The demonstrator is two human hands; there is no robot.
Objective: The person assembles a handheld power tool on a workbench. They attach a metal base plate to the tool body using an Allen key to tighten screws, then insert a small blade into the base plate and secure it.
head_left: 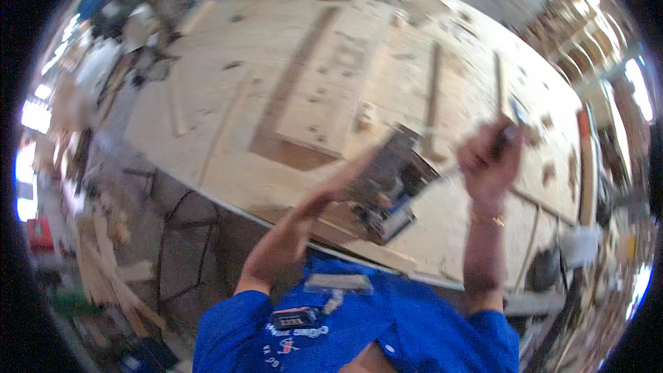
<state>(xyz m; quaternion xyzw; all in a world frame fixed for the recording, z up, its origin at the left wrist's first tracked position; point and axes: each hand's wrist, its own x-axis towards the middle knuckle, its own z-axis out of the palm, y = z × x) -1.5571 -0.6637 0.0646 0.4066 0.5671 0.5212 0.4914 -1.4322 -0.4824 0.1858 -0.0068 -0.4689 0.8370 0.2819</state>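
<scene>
**Power tool held up over plywood counter, both hands engaged**

We record a large plywood counter (pixel 228 117) strewn with wood offcuts. Above its near edge, the left hand (pixel 340 183) is closed on a blurred handheld power tool (pixel 388 190), held clear of the surface. The right hand (pixel 489 159) is clenched round a thin, dark tool (pixel 507 124) near the machine; motion blur hides what kind. We judge a slip likely: one-handed support could let the machine tip.

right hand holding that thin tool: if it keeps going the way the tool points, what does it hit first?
Likely the plywood tabletop. The right hand aims its thin tool up and away over the board, towards a narrow wood strip. The picture is blurred, so depth is unclear.
</scene>
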